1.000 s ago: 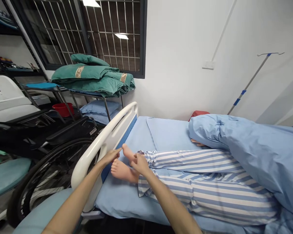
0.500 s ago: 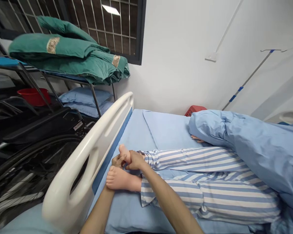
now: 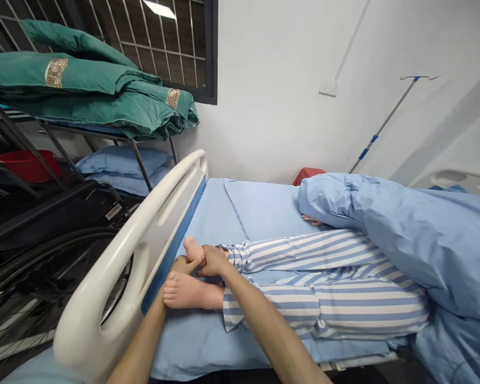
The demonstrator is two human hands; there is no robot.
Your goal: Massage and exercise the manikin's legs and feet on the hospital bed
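The far foot lies between my two hands, its toes pointing left, towards the bed end. My right hand is curled around it by the ankle, thumb and fingers closed in, which probably steadies the joint while leaving the toes free. My left hand rests low against the sole side with its thumb along the foot, perhaps as a support from below; its fingers are partly hidden, so I cannot tell how tightly they close.

The near foot is on my side of both hands, its toes overlapping my left wrist, so I seem to be reaching past it to get at the other one. Just right of my right hand, the cuffs of the striped trousers end near the ankles, leaving both feet bare and easy to grasp.

The blue quilt is bunched well to the right of my hands, which keeps it out of their way. Beneath and beyond them the blue sheet lies fairly flat. Close on my left hand's outer side stands the white bed end panel, leaving little room past the toes, with the wheelchair farther left beyond it.
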